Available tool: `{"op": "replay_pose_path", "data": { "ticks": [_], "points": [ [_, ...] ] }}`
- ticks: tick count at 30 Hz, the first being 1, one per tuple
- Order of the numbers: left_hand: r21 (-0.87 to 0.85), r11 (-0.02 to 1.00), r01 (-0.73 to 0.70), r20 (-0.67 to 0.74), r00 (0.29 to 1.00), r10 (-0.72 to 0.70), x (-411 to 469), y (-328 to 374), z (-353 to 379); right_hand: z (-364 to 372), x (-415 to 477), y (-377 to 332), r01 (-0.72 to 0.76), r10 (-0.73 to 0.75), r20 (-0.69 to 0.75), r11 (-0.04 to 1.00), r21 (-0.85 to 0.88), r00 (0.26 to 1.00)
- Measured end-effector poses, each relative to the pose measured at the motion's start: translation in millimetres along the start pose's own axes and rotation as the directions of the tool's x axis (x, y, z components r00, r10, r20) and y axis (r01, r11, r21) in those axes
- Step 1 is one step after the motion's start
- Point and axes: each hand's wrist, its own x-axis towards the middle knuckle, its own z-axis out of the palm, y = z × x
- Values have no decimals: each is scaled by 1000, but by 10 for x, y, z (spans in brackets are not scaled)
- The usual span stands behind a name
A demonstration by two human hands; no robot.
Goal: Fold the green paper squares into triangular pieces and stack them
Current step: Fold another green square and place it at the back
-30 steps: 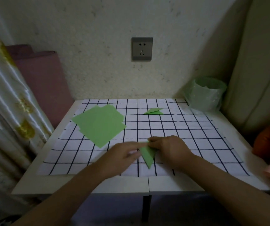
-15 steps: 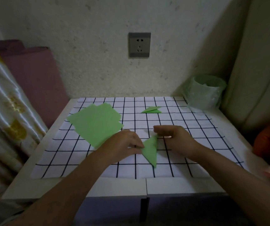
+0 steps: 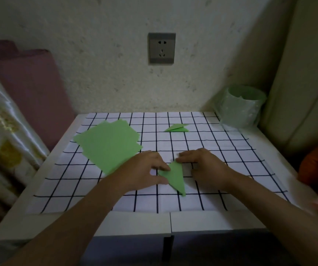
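now the triangle [image 3: 174, 177] points bodyward — left hand [image 3: 144, 169] pinches its side corner, right hand's [image 3: 206, 166] straight fingers pin its far tip.

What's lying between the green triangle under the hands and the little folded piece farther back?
Nothing but bare checked mat separates the triangle from the folded piece, as the head view shows.

Clear grid cloth [image 3: 221, 146] runs between green paper sheets [image 3: 108, 144] at left and lined bin [image 3: 240, 106] on the desk [image 3: 135, 221] far-right corner; folded triangles [image 3: 177, 128] occupy mid-rear.
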Motion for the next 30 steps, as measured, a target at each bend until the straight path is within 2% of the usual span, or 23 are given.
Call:
{"op": "replay_pose_path", "data": {
  "ticks": [3, 5, 6, 8, 10, 12, 16, 18, 21, 24, 26, 28, 30],
  "points": [
    [179, 975, -132, -118, 981, 154, 8, 23, 49, -40, -7, -79, 13, -14, -5, 999, -50, 1000],
    [182, 977, -114, -247, 956, 157, 8, 42, 95, -55, 5, -112, 55, -55, -6, 998, 17, 998],
    [91, 995, -49, -313, 947, 76, 7, 88, 104, -39, 21, -109, 64, -63, -6, 996, 65, 998],
    [-252, 961, 115, -380, 902, -207, 35, 208, 96, -35, 38, -127, -17, 29, -49, 971, 240, 998],
    [-555, 803, 218, -337, 823, -457, 87, 336, 51, -90, 57, -194, -119, 172, -83, 890, 441, 982],
    [-675, 694, 253, -277, 784, -555, 120, 400, 0, -144, 60, -245, -175, 263, -52, 763, 622, 963],
    [-743, 610, 275, -188, 789, -585, 125, 418, -82, -207, 76, -289, -219, 316, 14, 623, 751, 949],
    [-748, 603, 278, -160, 806, -570, 118, 434, -112, -218, 76, -299, -230, 326, 35, 583, 779, 945],
    [-779, 550, 302, -123, 786, -606, 127, 452, -135, -225, 75, -301, -225, 331, 32, 564, 795, 943],
    [-810, 474, 346, -55, 759, -649, 133, 465, -152, -252, 63, -327, -214, 300, 41, 571, 793, 953],
    [-842, 410, 350, -6, 755, -655, 129, 465, -174, -296, 46, -326, -179, 229, 46, 604, 776, 972],
    [-876, 332, 349, 60, 764, -642, 123, 462, -208, -324, 25, -286, -85, 124, -7, 718, 691, 992],
    [-883, 279, 378, 143, 783, -606, 109, 471, -234, -308, 23, -208, 45, 19, -146, 903, 427, 989]
  ]
}}
